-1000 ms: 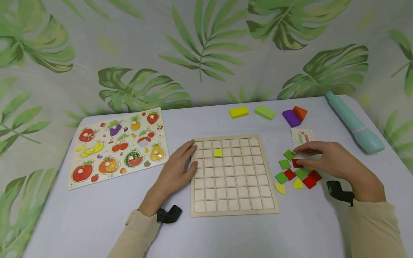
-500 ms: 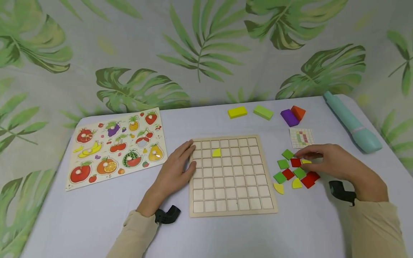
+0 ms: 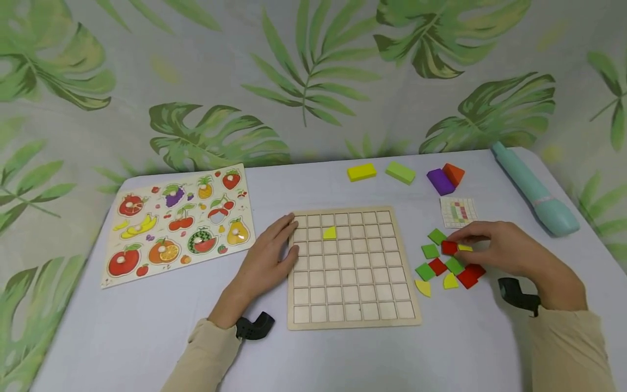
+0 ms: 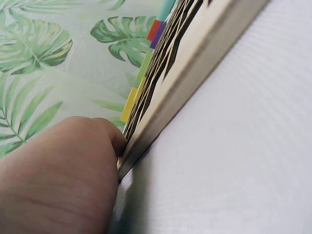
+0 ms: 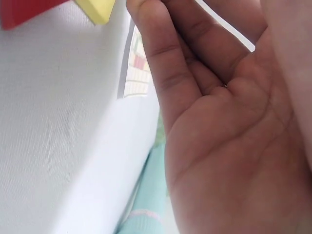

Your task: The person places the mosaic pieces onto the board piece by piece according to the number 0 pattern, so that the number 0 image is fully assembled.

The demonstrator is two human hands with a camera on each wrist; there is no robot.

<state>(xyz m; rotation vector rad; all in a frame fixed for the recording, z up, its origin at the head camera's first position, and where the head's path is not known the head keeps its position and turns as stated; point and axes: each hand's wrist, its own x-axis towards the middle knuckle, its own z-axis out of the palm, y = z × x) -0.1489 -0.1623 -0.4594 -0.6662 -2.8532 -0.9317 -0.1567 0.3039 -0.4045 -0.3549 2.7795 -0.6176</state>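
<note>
My left hand (image 3: pixel 266 253) rests at the left edge of a wooden grid board (image 3: pixel 343 280), fingertips at its frame. In the left wrist view, the hand (image 4: pixel 63 175) reaches the board's edge (image 4: pixel 180 87). One yellow quarter-round piece (image 3: pixel 330 233) lies in a grid cell. My right hand (image 3: pixel 499 247) is over the loose tiles right of the board. Its thumb and fingers curve around a small yellow piece (image 3: pixel 464 247), beside a red tile (image 3: pixel 448 247); I cannot tell whether they pinch either. In the right wrist view, the fingertips (image 5: pixel 156 19) are near a yellow piece (image 5: pixel 100 9).
Several green, red and yellow pieces lie around, including a green tile (image 3: pixel 430 251). Behind them is a small pattern card (image 3: pixel 458 212). Yellow (image 3: pixel 361 172), light green (image 3: pixel 400 173), purple (image 3: pixel 440 182) and orange (image 3: pixel 454 173) blocks, a fruit puzzle (image 3: pixel 178 228) and a teal umbrella-like object (image 3: pixel 536 190) lie about.
The right fingers have drawn back slightly from the red tile, showing more of it and the yellow piece. The left hand stays at the board's edge.
</note>
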